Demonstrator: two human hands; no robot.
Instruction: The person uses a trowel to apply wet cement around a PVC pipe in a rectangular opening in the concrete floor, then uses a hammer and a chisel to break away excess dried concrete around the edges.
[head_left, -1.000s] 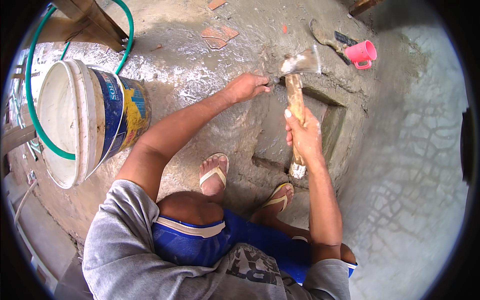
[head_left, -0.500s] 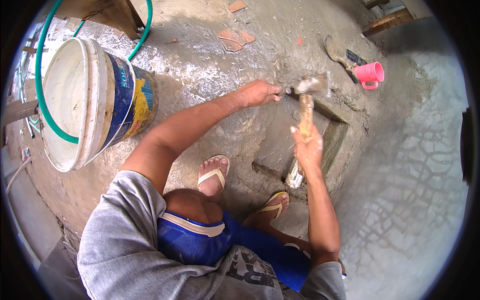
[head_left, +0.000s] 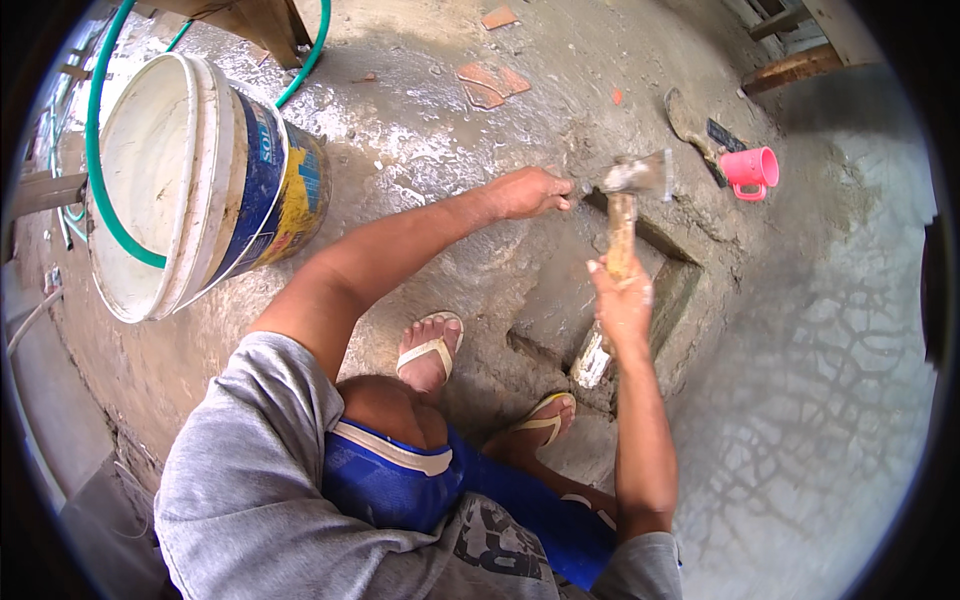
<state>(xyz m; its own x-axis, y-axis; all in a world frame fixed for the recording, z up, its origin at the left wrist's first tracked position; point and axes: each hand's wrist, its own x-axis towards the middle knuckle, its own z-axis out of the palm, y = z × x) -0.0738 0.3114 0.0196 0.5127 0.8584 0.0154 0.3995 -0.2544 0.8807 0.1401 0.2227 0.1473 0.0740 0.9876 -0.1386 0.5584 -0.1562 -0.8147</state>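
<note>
- Gripping hatchet [head_left: 621, 222] mid-handle in right hand [head_left: 625, 305], head-end just beside left hand [head_left: 532, 193].
- Pinching mostly hidden grey rod [head_left: 587, 188] in left hand.
- Wooden-handled, whitish at butt.

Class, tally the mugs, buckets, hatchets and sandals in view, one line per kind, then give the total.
Mug: 1
Bucket: 1
Hatchet: 1
Sandals: 2
Total: 5

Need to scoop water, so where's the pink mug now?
In the head view, the pink mug is at the upper right, beside a dark tool and right of the hatchet in the right hand.
</note>
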